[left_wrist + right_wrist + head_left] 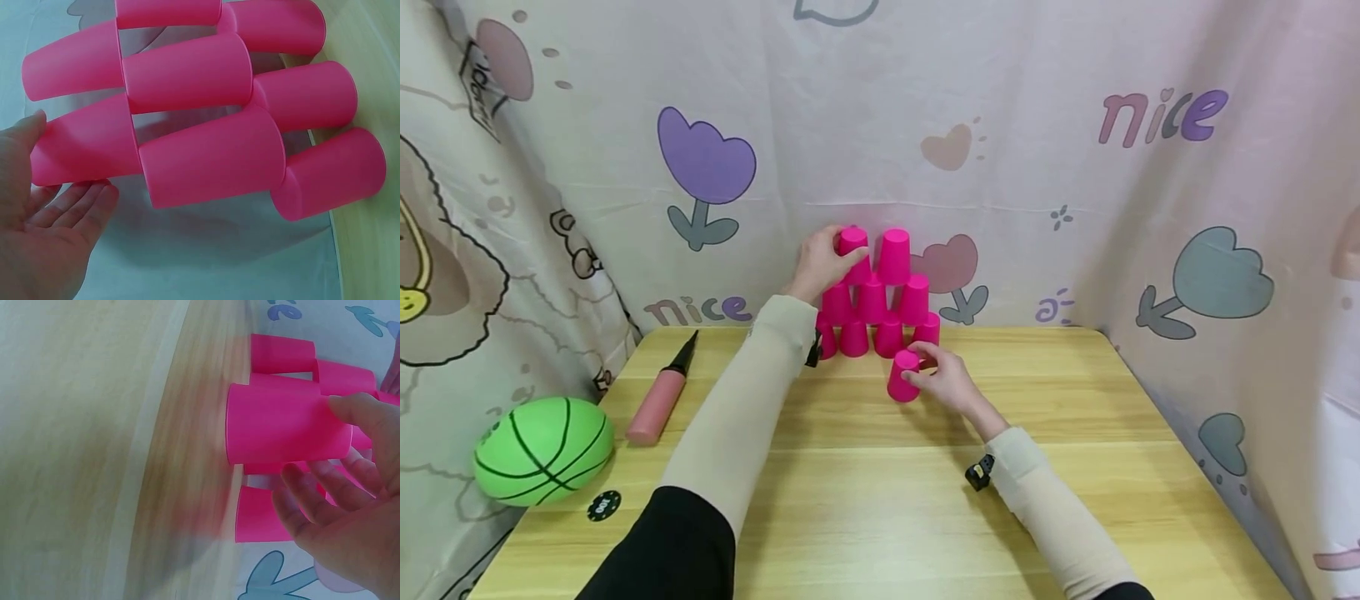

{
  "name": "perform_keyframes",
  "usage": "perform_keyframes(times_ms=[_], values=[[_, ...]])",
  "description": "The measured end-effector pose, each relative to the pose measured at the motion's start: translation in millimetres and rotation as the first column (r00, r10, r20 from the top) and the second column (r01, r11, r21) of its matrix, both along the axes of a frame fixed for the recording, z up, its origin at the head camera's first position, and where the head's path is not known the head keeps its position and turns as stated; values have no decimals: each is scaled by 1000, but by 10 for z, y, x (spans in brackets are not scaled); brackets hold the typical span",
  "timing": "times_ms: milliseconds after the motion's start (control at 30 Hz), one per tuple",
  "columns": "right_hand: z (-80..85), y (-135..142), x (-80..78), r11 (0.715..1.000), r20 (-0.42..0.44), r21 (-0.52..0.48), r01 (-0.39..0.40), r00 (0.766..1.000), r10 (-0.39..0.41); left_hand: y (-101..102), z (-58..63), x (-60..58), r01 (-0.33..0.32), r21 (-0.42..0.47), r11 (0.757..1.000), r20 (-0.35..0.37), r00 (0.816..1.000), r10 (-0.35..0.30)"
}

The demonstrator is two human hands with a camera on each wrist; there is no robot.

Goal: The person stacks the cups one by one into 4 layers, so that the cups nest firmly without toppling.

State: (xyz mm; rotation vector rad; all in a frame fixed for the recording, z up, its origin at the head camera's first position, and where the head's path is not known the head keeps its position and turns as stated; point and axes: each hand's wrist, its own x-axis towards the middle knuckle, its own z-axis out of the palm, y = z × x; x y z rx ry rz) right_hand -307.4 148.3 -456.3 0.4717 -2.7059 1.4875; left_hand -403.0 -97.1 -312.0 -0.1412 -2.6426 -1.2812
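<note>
Pink plastic cups stand upside down in a stepped stack against the back curtain, several in the bottom row, three above and two on top. My left hand (822, 265) holds the upper-left cup (853, 242) between thumb and fingers; the left wrist view shows that cup (87, 142) resting on the row below. The other top cup (894, 257) stands beside it, slightly apart. In front of the stack, my right hand (951, 382) pinches a single upside-down cup (287, 425) near its closed end. Whether its rim touches the table cannot be told.
On the wooden table's (850, 517) left side lie a pink hand pump (658, 404) with a black nozzle, a green ball (544, 451) with black lines, and a black round chip (604, 505). A printed curtain (850, 125) closes off the back and sides.
</note>
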Motion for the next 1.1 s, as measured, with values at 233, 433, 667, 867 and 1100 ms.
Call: perform_keyframes(times_ms=[233, 433, 667, 867, 1100], values=[[-10, 13, -7, 1000, -24, 9, -17, 1000, 18, -174, -22, 21, 42, 84, 996, -50, 998, -38], [-11, 19, 1, 1000, -7, 4, -11, 1000, 12, -522, -252, 85, 27, 168, 985, -93, 996, -12], [-15, 10, 12, 1000, 24, -2, -4, 1000, 4, -878, -825, 189, 95, 91, 991, 32, 995, -98], [-34, 18, 2, 1000, 4, -4, -5, 1000, 5, -970, -1128, 223, 132, 77, 988, 133, 981, -141], [-38, 19, -8, 1000, 0, -9, -4, 1000, 4, -923, -1249, 236, 137, 81, 987, 163, 975, -149]])
